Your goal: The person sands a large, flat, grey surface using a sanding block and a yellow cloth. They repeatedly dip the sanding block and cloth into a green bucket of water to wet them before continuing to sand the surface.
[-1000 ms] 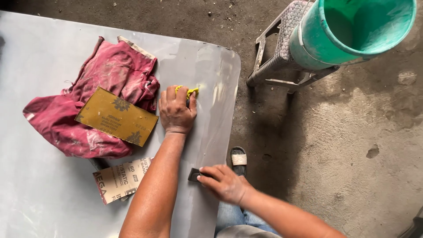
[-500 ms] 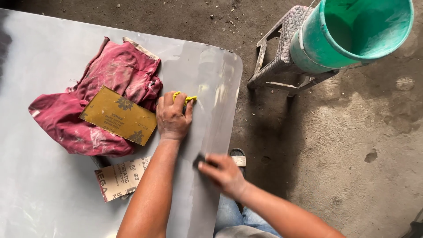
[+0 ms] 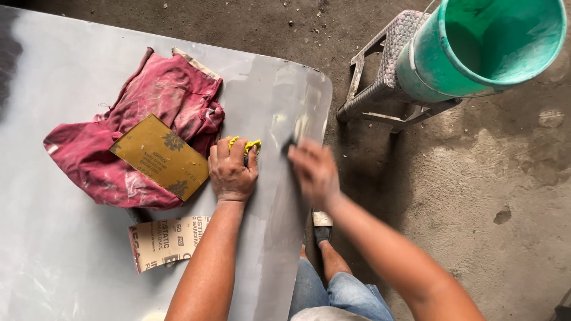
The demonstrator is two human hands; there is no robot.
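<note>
Panel (image 3: 71, 249): grey sheet metal, smooth, dull sheen, brighter glare at upper centre.
Rag (image 3: 160, 101): red cloth, crumpled, dusty and stained.
Sandpaper sheets: brown paper backing (image 3: 159, 156), matt; the printed one (image 3: 166, 241) curls at lower left.
Yellow piece (image 3: 247, 144): soft-looking, under the left hand (image 3: 232, 172).
Bucket (image 3: 476, 53): green plastic, chalky smears.
Floor (image 3: 488, 178): rough concrete.

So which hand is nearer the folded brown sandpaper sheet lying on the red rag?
Left. The left hand rests on the grey panel right beside the folded brown sandpaper sheet, holding something yellow. The right hand, blurred, is farther off near the panel's edge.
</note>
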